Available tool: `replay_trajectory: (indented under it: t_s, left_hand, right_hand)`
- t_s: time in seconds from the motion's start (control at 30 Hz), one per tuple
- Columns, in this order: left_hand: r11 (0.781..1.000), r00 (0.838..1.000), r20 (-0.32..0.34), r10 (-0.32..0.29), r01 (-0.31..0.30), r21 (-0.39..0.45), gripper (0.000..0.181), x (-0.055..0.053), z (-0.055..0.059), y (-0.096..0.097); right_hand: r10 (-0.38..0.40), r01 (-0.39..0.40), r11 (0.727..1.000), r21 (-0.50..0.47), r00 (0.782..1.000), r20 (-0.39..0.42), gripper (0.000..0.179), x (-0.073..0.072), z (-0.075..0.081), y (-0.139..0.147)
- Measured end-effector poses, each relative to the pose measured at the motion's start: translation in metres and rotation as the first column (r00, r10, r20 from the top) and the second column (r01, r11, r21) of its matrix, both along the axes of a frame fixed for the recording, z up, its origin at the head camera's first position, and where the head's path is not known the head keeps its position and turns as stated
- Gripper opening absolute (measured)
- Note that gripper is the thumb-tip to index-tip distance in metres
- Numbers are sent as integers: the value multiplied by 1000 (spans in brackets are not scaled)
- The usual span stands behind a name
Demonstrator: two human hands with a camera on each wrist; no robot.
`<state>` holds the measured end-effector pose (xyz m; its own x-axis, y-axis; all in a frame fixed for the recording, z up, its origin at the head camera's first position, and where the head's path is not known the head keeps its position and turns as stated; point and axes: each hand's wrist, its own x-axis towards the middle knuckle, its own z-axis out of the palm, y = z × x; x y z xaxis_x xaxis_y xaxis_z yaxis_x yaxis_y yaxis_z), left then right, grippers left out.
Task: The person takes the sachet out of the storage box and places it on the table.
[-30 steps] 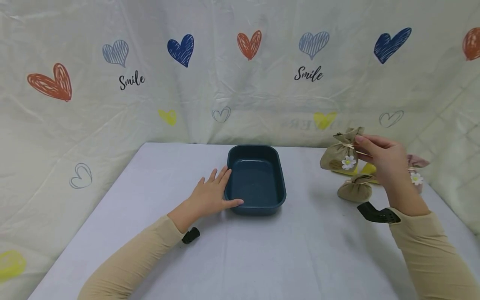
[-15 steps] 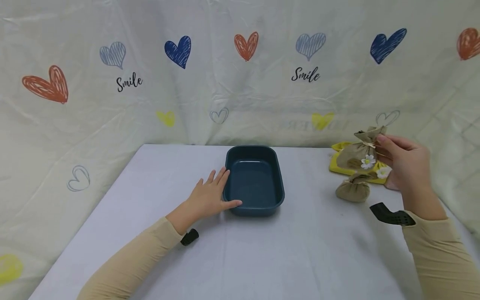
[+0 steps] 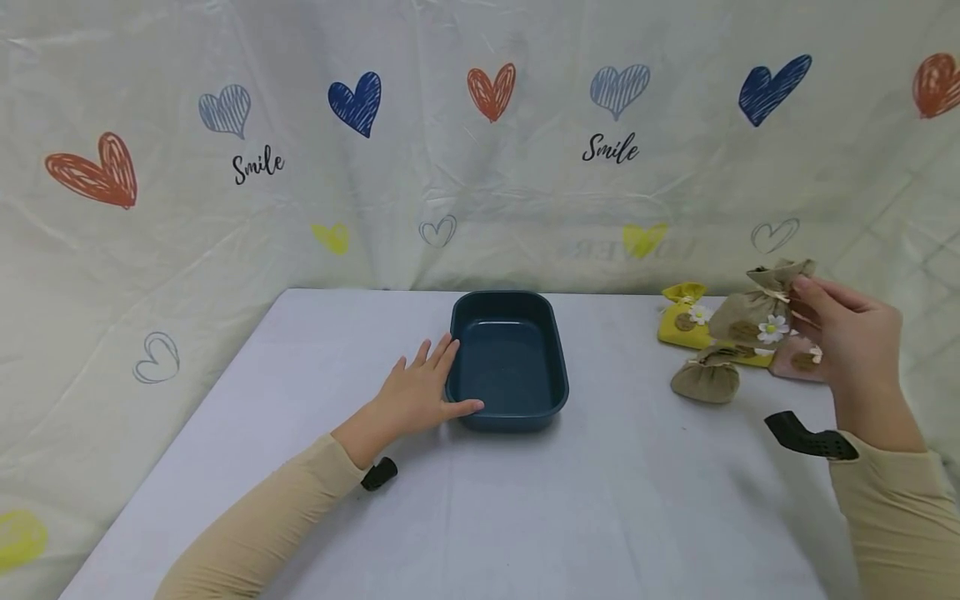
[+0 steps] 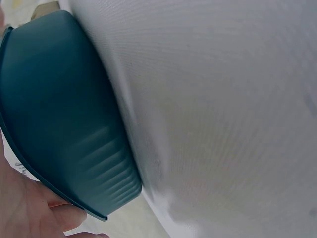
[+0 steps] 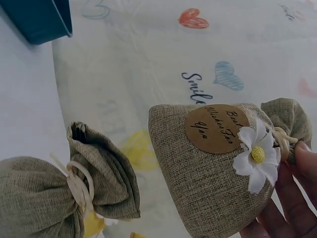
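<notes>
My right hand (image 3: 862, 350) pinches a brown cloth drawstring pouch (image 3: 750, 317) by its gathered neck and holds it above the table. A white daisy and a round "Best Wishes For You" label decorate this pouch (image 5: 198, 168) in the right wrist view. Below it, a second brown pouch (image 3: 707, 382) lies on the table. My left hand (image 3: 412, 396) rests with spread, straight fingers on the left rim of a dark teal rectangular tub (image 3: 513, 423). In the left wrist view the fingers touch the rim of the tub (image 4: 64, 109).
Behind the held pouch lie a yellow pouch (image 3: 678, 332) with a daisy and a pink pouch (image 3: 797, 362), partly hidden. More yellow cloth shows between them. A white cloth covers the table (image 3: 540, 517). A heart-printed curtain (image 3: 420, 183) hangs along the back.
My right hand has moved right with the brown pouch, uncovering the yellow pouch and part of the pink one. The left hand and the tub stay in place.
</notes>
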<state>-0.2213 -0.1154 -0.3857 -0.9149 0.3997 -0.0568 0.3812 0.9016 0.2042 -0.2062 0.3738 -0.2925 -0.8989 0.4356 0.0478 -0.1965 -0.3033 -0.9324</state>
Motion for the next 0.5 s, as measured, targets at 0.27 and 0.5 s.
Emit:
replay_trajectory:
  t_s: [0.27, 0.5]
  left_hand:
    - [1000, 1000, 7, -1, 1, 2, 108, 1, 0, -1]
    - [1000, 1000, -4, -5, 5, -4, 109, 1, 0, -1]
  right_hand:
    - [-93, 91, 995, 39, 995, 46, 17, -3, -13, 20]
    - [-143, 140, 989, 48, 987, 69, 9, 0, -20, 33]
